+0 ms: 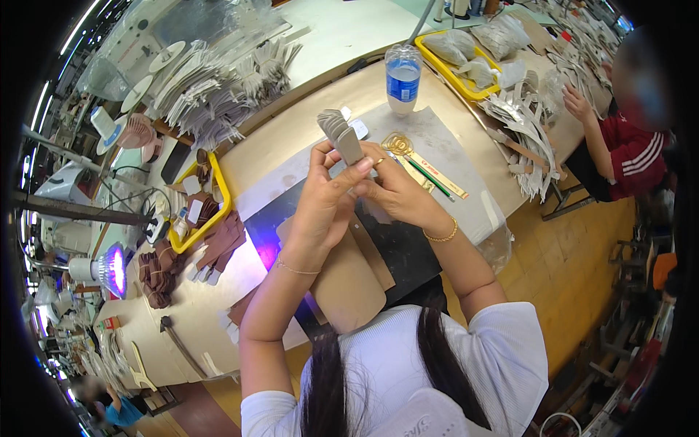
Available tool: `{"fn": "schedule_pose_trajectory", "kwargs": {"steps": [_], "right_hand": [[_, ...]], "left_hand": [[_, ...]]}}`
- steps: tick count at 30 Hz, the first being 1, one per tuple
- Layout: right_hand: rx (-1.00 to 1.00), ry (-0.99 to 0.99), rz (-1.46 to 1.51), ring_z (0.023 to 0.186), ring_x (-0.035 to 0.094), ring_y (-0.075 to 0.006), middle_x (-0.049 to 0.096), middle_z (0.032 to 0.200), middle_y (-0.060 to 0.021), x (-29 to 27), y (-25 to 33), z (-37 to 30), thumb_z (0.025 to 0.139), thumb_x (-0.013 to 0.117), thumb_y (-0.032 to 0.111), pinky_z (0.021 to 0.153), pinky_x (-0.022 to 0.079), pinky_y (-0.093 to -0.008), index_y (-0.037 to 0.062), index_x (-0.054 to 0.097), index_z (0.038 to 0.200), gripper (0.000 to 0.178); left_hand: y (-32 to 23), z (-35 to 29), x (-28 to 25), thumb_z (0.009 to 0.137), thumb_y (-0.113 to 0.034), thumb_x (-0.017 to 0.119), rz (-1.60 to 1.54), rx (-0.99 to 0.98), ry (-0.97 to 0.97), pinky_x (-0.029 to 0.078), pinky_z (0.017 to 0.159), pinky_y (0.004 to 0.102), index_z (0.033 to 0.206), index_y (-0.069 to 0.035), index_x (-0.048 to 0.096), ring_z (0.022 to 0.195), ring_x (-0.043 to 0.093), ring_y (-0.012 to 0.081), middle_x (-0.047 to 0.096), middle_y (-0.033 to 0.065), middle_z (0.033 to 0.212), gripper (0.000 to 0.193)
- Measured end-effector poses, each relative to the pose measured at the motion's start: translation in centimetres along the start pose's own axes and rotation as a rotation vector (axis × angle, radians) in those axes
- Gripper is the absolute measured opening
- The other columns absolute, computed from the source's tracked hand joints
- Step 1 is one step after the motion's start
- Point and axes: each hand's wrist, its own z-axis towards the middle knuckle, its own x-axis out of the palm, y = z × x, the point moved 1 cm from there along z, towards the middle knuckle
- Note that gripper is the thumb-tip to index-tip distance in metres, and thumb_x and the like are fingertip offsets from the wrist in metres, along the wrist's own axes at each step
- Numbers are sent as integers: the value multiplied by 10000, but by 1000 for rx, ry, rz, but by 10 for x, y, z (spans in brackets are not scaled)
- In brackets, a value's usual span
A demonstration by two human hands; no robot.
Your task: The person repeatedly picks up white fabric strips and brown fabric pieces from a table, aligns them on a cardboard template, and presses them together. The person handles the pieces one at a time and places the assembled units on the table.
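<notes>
Raised over the table, my left hand (324, 193) and my right hand (399, 191) are both closed on a bundle of thin grey strips (339, 135). The strips' upper ends fan out slightly, while their lower ends are hidden by my fingers. Under my forearms, a tan board with a rounded end (349, 288) rests over a black board (415, 258). Right of my hands lie several rubber bands (397, 143), a green pencil (435, 180) and a pale ruler (445, 176) on a grey sheet (466, 211).
A plastic bottle with a blue label (403, 80) stands beyond my hands. Yellow trays (224, 191) sit left and far right. Brown strip bundles (162, 273) lie near a lit lamp (111, 271). Piles of pale strips (211, 91) stand farther back. Another person (633, 138) sits at right.
</notes>
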Motion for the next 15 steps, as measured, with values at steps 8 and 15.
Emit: {"fn": "schedule_pose_trajectory", "kwargs": {"steps": [8,15], "right_hand": [[314,42,69,920,539,-211,524,1045,-110,-54,5,-21,812,664,227,811,437,-308,14,511,1208,476],[487,471,-842,921,555,-204,547,964,-58,-170,-19,-51,702,739,234,785,433,-297,96,593,1174,514]], "left_hand": [[-6,-18,-4,755,-88,708,467,-3,9,288,1035,419,1325,-100,306,1275,334,258,358,97,1308,697],[-20,-53,-14,759,-116,727,681,160,-24,227,1095,467,1376,-82,232,1341,250,329,240,144,1390,792]]}}
